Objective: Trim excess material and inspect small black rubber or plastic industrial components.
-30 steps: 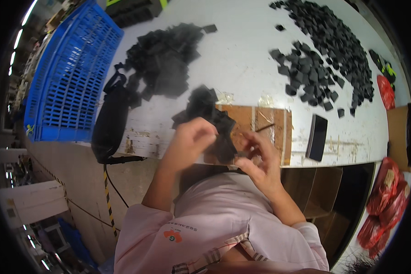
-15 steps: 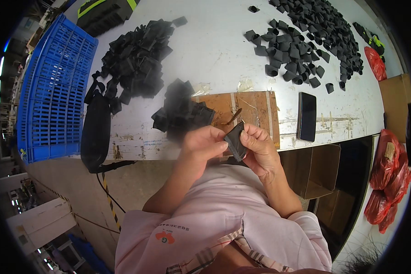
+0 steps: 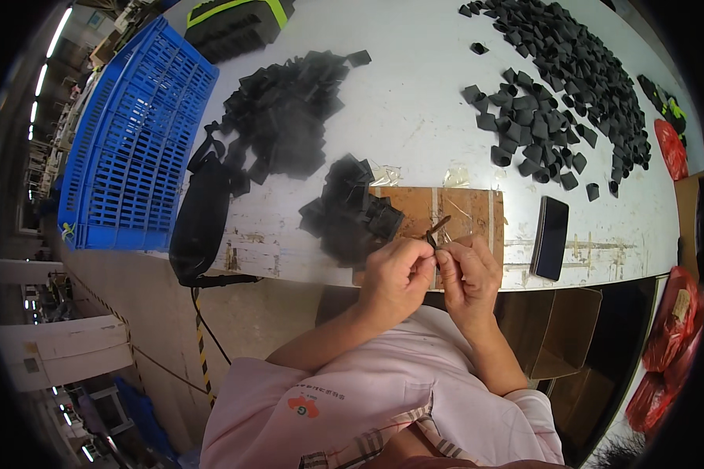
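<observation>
Fingertips together! Left hand (image 3: 400, 275) and right hand (image 3: 471, 280) pinch a mostly hidden dark piece (image 3: 431, 240) over the brown board (image 3: 481, 215); seemingly mid-shaping, next calling for steady pressure.

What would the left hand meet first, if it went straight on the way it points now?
Beyond the dark piece at the fingertips of the left hand, most likely the right hand, close beside it; the depth makes contact hard to judge.

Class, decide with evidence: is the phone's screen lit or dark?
Dark. The phone on the white table shows a plain black face, with nothing glowing on it.
</observation>
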`<action>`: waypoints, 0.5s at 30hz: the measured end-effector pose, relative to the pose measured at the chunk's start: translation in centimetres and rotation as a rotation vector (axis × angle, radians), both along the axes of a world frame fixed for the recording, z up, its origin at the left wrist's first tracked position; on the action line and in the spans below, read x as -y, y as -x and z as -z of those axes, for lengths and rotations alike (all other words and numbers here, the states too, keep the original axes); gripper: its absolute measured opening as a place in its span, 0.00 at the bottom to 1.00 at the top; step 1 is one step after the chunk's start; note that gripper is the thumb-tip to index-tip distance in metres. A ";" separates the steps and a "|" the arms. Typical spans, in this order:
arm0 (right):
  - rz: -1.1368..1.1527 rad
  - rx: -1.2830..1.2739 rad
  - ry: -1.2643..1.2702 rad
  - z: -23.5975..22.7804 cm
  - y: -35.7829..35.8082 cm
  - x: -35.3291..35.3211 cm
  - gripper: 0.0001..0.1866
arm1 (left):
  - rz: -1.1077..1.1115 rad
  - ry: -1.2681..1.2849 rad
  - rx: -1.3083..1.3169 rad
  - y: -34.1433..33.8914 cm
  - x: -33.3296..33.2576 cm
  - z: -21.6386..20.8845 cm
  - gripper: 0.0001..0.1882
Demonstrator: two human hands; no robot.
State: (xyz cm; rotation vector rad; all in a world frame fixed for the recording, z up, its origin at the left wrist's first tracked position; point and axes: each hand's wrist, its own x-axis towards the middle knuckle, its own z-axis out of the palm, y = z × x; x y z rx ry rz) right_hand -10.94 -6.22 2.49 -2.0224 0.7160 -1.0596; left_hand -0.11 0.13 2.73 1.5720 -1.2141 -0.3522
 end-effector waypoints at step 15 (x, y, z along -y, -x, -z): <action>-0.294 0.583 -1.575 -0.1 -0.2 1.2 0.03 | -0.029 -0.067 -0.816 -0.7 0.3 -1.8 0.08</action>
